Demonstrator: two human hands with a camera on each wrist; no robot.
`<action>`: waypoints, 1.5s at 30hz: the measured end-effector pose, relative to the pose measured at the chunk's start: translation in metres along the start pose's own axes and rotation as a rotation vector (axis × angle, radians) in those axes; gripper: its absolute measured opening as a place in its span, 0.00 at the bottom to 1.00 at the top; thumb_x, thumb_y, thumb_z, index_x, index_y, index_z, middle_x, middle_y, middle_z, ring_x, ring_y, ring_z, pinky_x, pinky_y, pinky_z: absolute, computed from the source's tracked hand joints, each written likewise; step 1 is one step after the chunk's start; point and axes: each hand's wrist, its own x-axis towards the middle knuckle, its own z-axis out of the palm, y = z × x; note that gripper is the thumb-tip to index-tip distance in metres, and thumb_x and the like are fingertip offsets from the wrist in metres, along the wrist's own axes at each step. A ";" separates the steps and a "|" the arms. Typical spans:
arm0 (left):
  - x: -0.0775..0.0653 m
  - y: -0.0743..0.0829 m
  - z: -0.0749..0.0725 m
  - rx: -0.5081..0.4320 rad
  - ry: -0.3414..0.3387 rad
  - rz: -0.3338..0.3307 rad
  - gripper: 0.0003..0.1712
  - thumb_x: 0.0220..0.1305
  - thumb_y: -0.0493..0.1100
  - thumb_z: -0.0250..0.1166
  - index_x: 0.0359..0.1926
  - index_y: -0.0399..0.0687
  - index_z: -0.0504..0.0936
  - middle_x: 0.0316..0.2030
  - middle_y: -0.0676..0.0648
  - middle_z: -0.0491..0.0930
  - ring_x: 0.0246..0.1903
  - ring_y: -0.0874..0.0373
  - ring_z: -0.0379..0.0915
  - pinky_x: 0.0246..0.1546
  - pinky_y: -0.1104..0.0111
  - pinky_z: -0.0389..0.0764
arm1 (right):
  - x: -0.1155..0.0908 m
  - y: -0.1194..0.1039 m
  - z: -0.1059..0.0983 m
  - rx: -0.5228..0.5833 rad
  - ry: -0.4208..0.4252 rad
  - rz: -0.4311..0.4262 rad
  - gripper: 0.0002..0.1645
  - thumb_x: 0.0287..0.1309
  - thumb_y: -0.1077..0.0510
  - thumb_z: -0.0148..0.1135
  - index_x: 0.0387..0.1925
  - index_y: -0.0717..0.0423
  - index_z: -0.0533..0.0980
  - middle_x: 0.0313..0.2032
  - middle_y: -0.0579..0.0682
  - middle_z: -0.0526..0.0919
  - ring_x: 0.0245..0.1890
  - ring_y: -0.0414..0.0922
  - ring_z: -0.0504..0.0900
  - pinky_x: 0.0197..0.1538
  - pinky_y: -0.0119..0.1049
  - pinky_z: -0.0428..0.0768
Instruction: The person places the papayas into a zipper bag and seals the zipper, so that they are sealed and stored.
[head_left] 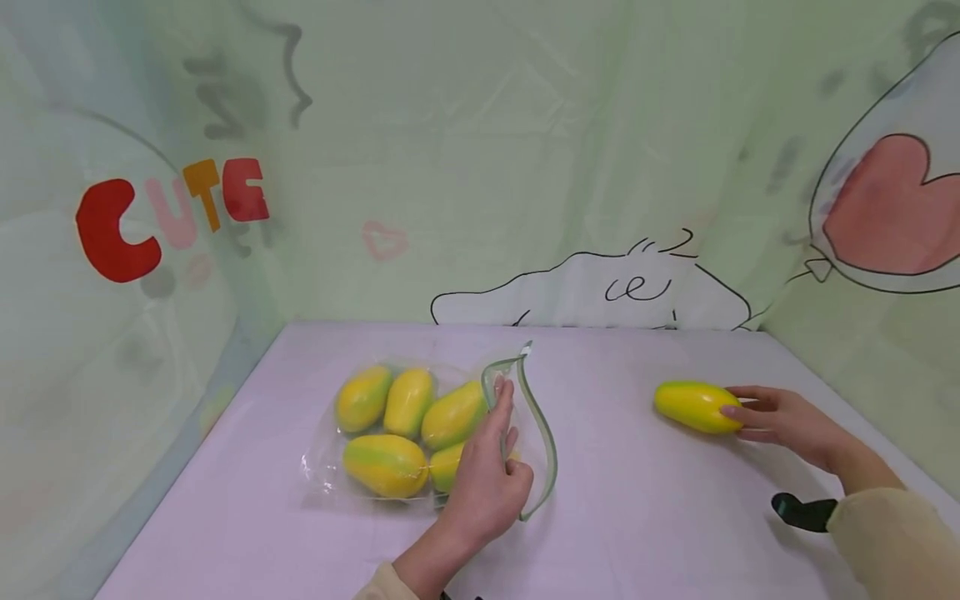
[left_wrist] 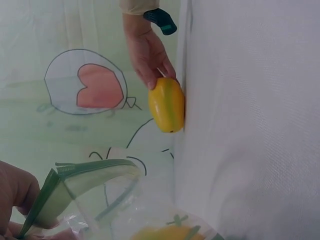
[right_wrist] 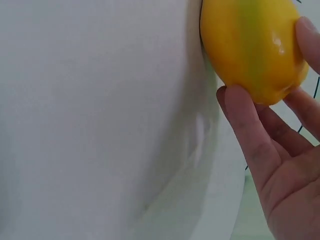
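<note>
A clear zip bag (head_left: 318, 471) with a green-edged mouth (head_left: 552, 450) lies on the left half of the table, its opening turned to the right. Inside it are several yellow-green mangoes (head_left: 384, 465). My left hand (head_left: 487, 483) grips the bag at its mouth, which gapes beside the fingers; the left wrist view shows the green rim (left_wrist: 95, 166) spread apart. Over at the right, my right hand (head_left: 795, 425) holds another mango (head_left: 693, 407) by its near end. Thumb and fingertips (right_wrist: 242, 107) press around that end in the right wrist view.
A pale lilac cloth covers the table (head_left: 600, 517). Fabric walls with drawings enclose it at the back and both sides, including a balloon with a heart (head_left: 885, 208) at the right. A dark strap (head_left: 802, 511) sticks out by the right sleeve.
</note>
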 end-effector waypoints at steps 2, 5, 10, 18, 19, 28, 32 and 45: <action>0.000 -0.001 0.000 0.001 0.002 -0.004 0.54 0.47 0.18 0.42 0.80 0.35 0.47 0.82 0.40 0.41 0.80 0.46 0.44 0.69 0.56 0.68 | -0.003 -0.004 0.002 -0.027 0.013 0.002 0.51 0.74 0.40 0.54 0.75 0.76 0.49 0.70 0.81 0.59 0.54 0.52 0.84 0.53 0.42 0.87; -0.001 -0.002 0.000 0.005 0.005 -0.007 0.54 0.46 0.18 0.42 0.80 0.35 0.47 0.82 0.40 0.41 0.80 0.46 0.44 0.69 0.57 0.69 | -0.009 -0.011 0.004 -0.060 0.037 -0.005 0.51 0.74 0.39 0.54 0.75 0.76 0.51 0.68 0.80 0.62 0.53 0.52 0.84 0.53 0.44 0.87; -0.001 -0.003 0.001 0.014 0.008 -0.007 0.54 0.46 0.18 0.42 0.80 0.35 0.47 0.82 0.39 0.41 0.80 0.46 0.45 0.69 0.58 0.69 | -0.020 -0.026 0.007 -0.092 0.097 -0.051 0.48 0.74 0.40 0.54 0.74 0.74 0.54 0.64 0.77 0.70 0.49 0.51 0.85 0.52 0.45 0.88; 0.001 -0.002 0.000 0.011 0.003 -0.012 0.54 0.47 0.18 0.42 0.80 0.36 0.47 0.82 0.40 0.41 0.80 0.46 0.45 0.69 0.57 0.69 | -0.039 -0.064 0.014 -0.084 0.172 -0.153 0.40 0.75 0.44 0.55 0.70 0.71 0.62 0.57 0.67 0.78 0.42 0.42 0.85 0.44 0.29 0.86; 0.001 -0.002 0.000 0.011 0.003 -0.013 0.54 0.47 0.18 0.42 0.80 0.35 0.47 0.82 0.40 0.41 0.80 0.46 0.45 0.69 0.57 0.69 | -0.041 -0.069 0.015 -0.079 0.176 -0.167 0.38 0.75 0.45 0.55 0.70 0.70 0.63 0.57 0.65 0.79 0.42 0.41 0.85 0.44 0.28 0.85; 0.001 -0.002 0.000 0.014 0.007 -0.023 0.54 0.47 0.18 0.43 0.80 0.36 0.47 0.82 0.39 0.41 0.80 0.46 0.45 0.69 0.59 0.69 | -0.053 -0.115 0.037 -0.056 0.170 -0.287 0.30 0.74 0.51 0.58 0.65 0.69 0.69 0.52 0.60 0.82 0.38 0.39 0.85 0.42 0.29 0.86; 0.001 -0.001 0.000 0.009 0.003 -0.028 0.54 0.47 0.18 0.42 0.80 0.36 0.47 0.82 0.40 0.41 0.80 0.46 0.45 0.69 0.58 0.69 | -0.055 -0.132 0.052 -0.035 0.134 -0.337 0.27 0.73 0.52 0.59 0.62 0.69 0.71 0.51 0.60 0.83 0.39 0.39 0.85 0.42 0.30 0.86; 0.002 -0.002 0.000 0.005 0.006 -0.032 0.53 0.49 0.18 0.43 0.80 0.37 0.47 0.82 0.41 0.42 0.80 0.46 0.46 0.69 0.56 0.68 | -0.048 -0.158 0.093 0.099 -0.047 -0.484 0.19 0.71 0.57 0.60 0.56 0.66 0.76 0.48 0.58 0.83 0.43 0.40 0.86 0.43 0.34 0.86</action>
